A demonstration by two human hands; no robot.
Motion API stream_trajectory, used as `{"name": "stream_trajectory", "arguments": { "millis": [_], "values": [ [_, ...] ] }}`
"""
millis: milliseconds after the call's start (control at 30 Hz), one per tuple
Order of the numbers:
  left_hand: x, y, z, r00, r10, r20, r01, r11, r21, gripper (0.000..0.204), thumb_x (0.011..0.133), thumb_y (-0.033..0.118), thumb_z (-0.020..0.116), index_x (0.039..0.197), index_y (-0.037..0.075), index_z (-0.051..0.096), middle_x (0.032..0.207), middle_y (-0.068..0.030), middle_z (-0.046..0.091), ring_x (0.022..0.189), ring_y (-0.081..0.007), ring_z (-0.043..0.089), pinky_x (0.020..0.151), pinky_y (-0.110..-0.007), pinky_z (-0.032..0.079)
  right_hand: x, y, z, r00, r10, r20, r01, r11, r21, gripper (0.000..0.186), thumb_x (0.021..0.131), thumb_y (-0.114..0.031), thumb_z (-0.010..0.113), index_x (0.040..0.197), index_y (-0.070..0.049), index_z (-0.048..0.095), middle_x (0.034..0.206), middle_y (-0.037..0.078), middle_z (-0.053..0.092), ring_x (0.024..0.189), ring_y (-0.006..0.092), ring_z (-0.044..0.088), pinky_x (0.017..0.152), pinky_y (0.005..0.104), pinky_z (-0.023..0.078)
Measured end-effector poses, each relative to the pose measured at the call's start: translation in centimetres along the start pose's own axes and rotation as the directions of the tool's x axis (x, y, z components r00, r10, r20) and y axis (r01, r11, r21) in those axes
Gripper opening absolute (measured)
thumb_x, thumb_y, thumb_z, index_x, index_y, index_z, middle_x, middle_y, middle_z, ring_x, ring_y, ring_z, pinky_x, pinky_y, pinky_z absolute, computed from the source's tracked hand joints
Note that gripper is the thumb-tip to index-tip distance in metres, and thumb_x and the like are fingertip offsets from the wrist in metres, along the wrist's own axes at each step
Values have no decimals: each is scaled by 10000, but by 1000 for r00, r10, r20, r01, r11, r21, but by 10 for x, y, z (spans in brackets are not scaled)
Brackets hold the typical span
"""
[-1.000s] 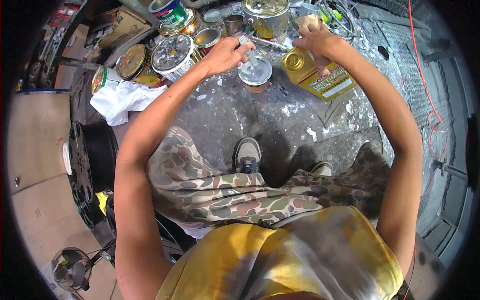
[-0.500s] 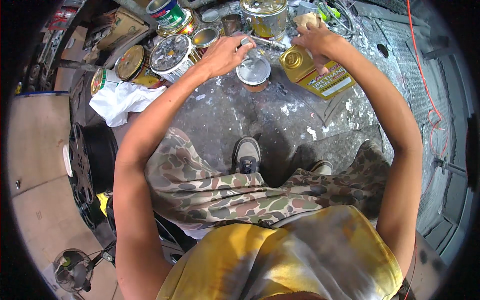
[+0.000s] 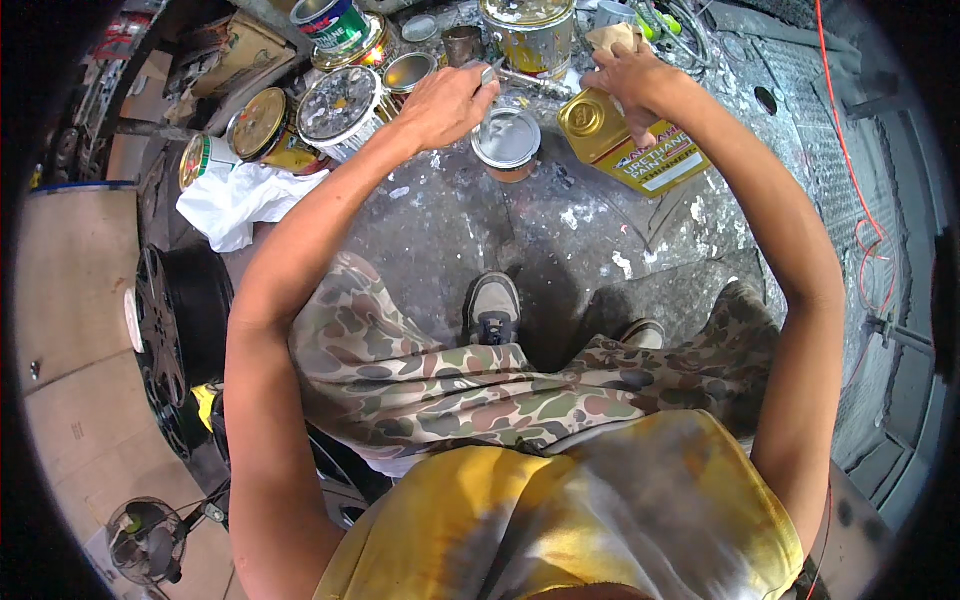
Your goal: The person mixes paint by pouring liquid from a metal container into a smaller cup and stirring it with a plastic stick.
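My left hand (image 3: 447, 105) is closed around a small grey metallic-looking tool (image 3: 487, 76), most of which the fingers hide. Just right of that hand stands a small round tin (image 3: 507, 140) with a grey, shiny top. My right hand (image 3: 637, 88) grips a yellow-and-gold rectangular metal can (image 3: 640, 160), fingers over its top and thumb down toward its front. A round gold cap (image 3: 580, 118) sits on the can's top. Against the far side of that hand is a crumpled tan piece of paper or cloth (image 3: 612, 37).
Paint-smeared tins stand left and far: a large white-sided one (image 3: 342, 105), a yellow one (image 3: 265, 125), a green one (image 3: 330, 25) and a yellow-grey one (image 3: 528, 45). A white cloth (image 3: 240, 205) lies at left. An orange cord (image 3: 845, 150) runs down the right.
My left hand has shifted slightly up and left with the grey tool, away from the small tin's top. My right hand and the can have stayed nearly still.
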State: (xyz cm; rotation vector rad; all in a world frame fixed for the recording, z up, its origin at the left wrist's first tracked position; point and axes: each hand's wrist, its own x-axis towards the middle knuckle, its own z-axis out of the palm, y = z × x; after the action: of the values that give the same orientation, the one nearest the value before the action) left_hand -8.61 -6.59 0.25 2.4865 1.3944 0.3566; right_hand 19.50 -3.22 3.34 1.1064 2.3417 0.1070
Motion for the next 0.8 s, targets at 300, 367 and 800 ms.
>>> {"name": "stream_trajectory", "arguments": {
  "millis": [300,367,800],
  "values": [
    [-2,10,3,998,50,-49,-54,996,-66,338,1036,324,522,1121,56,710,879,-194,721,868,-378,713,805,-487,526,1,2,0,1000,-4,11,4,1000,14,1131,358,-211,995,1395,-246,545,1433,92,497,1370,359,461,1080,572,432],
    [-1,8,1,1000,16,-16,-16,999,52,330,1042,314,524,1139,62,713,882,-184,722,866,-360,717,802,-478,525,1,1,-1,1000,1,18,-2,1000,17,1133,360,-209,996,1398,-247,543,1439,93,495,1376,364,457,1083,574,430],
    [0,-5,5,998,0,62,7,992,-124,330,1068,329,500,1153,69,684,820,-153,695,757,-304,689,732,-436,518,2,0,-2,1000,4,28,-4,1000,-6,1179,381,-231,1000,1453,-254,512,1480,108,474,1389,362,447,1124,559,398]
  ]
}}
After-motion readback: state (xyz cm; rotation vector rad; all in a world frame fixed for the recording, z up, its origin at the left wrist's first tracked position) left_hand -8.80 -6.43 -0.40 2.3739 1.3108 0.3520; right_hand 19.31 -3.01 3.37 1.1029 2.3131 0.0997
